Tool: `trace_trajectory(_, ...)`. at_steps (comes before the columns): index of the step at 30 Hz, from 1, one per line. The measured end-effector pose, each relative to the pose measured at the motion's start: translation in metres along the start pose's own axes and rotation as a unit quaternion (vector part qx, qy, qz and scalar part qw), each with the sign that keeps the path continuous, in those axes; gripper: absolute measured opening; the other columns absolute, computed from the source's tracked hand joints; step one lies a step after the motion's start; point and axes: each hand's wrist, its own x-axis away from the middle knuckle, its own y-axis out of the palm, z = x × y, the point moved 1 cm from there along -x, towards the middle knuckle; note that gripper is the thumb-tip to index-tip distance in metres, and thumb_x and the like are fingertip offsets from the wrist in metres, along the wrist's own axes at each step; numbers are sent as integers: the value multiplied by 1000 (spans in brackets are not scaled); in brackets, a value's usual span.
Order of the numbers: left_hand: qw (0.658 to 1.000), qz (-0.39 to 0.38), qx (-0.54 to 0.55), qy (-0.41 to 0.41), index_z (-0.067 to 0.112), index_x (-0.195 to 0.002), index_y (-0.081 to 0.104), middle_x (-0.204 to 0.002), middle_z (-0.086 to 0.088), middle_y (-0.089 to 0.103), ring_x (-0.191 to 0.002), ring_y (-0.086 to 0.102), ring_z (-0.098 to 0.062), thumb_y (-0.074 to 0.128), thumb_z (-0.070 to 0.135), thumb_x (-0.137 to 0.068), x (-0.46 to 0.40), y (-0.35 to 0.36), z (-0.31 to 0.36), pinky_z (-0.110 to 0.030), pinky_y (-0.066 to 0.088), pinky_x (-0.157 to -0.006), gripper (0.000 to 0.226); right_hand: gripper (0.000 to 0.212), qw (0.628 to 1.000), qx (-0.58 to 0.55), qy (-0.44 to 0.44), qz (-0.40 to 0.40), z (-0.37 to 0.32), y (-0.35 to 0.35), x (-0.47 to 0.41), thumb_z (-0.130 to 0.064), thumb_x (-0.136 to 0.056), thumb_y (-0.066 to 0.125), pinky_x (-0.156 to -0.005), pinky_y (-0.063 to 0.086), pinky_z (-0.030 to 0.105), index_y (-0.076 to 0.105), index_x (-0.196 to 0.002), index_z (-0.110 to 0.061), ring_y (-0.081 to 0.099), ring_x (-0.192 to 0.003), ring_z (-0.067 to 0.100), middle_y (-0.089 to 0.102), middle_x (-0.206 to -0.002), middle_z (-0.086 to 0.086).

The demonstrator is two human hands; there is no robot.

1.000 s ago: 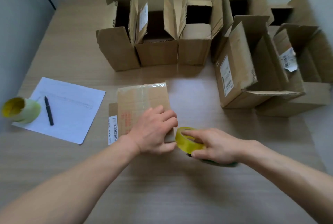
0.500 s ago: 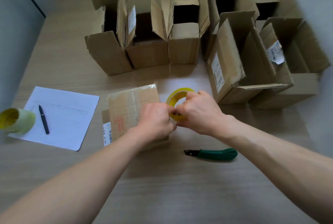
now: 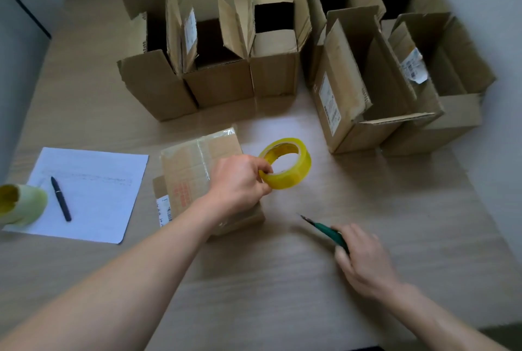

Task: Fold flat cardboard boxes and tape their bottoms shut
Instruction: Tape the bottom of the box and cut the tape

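Your box (image 3: 197, 178) lies near the tabletop's middle: brown cardboard, red print, a glossy tape strip across it. Your left hand (image 3: 240, 184) pinches the yellow tape roll (image 3: 286, 163) beside it; your right hand (image 3: 364, 260) curls round the green knife (image 3: 324, 230).

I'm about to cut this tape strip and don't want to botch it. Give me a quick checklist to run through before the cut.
1. Tape roll held: ok, the left hand pinches its rim, lifted beside the box.
2. Cutter in hand: ok, the right hand grips the green handle, tip pointing up and left.
3. Blade extended: cannot tell, the tip is too small and blurred.
4. Strip pulled taut from roll to box: cannot tell, clear tape does not show.
5. Box flaps closed and flat: ok, the box lies with tape across its seam.
6. Left fingers out of the blade's path: ok for now, the cutter is well apart from them.
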Motion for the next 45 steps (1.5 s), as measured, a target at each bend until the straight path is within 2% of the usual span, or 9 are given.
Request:
trace_trajectory(7,1000,-22,17,-4,40,-92,71,-64,18,59,-80,62,-12,77,41,-71,-1,-3,-1,-26,39,-66,22,27,978,-196,-56,41,-48,0,-11,-26,-93,56,-72,49,34,63,-116,-13,60,-84,17,60,-95,-2)
trace_trajectory(16,1000,-11,12,2,41,-93,71,-59,20,55,-77,60,-10,76,42,-72,0,-3,-2,-25,35,-65,22,33,996,-82,1,33,-51,21,-22,-28,-90,63,-60,54,43,64,-122,-16,64,-79,33,61,-96,6)
trace_trajectory(20,1000,-5,12,4,41,-96,72,-63,17,57,-81,62,-12,76,42,-72,0,-2,-3,-25,33,-64,25,45,994,63,69,53,-26,5,-19,-43,-85,65,-78,47,43,66,-122,-18,60,-94,34,61,-105,8)
trace_trajectory(25,1000,-3,9,10,39,-97,71,-70,14,61,-85,63,-13,75,42,-72,0,-3,-2,-25,34,-65,25,53,966,-9,-161,200,-73,-35,-68,-38,-81,65,-101,35,47,58,-130,-17,53,-116,25,57,-126,5)
trace_trajectory(29,999,-22,-10,24,36,-96,70,-84,9,71,-91,65,-19,72,43,-73,1,-6,-3,-26,39,-67,24,61,975,92,-194,57,-106,-48,-119,-32,-78,65,-101,37,48,47,-136,-21,62,-103,29,68,-109,1)
trace_trajectory(33,999,-11,-10,42,34,-101,67,-89,9,71,-92,64,-19,71,45,-77,5,-6,-4,-27,36,-68,27,62,982,46,-173,-54,-101,-48,-136,-36,-84,64,-84,47,39,36,-140,-33,64,-96,33,69,-110,1)
trace_trajectory(37,992,33,77,89,26,-95,57,-78,13,58,-84,61,-21,73,40,-76,25,-4,-18,-33,42,-74,29,43,979,32,-130,-152,-95,-47,-146,-32,-83,65,-74,43,30,50,-121,-45,63,-100,25,69,-107,-5)
trace_trajectory(41,989,31,-31,143,25,-107,46,-116,6,55,-103,50,-20,61,60,-65,46,6,-30,-39,37,-84,57,19,965,40,-130,-226,-97,-45,-151,-24,-80,62,-62,36,23,60,-82,-42,58,-84,18,56,-75,-14)
trace_trajectory(45,991,33,-54,120,28,-109,41,-113,6,51,-102,46,-18,64,68,-64,45,12,-25,-39,33,-85,64,9,961,-40,-103,-252,-94,-47,-155,-50,-72,69,-56,37,23,64,-72,-42,54,-69,4,58,-70,-14)
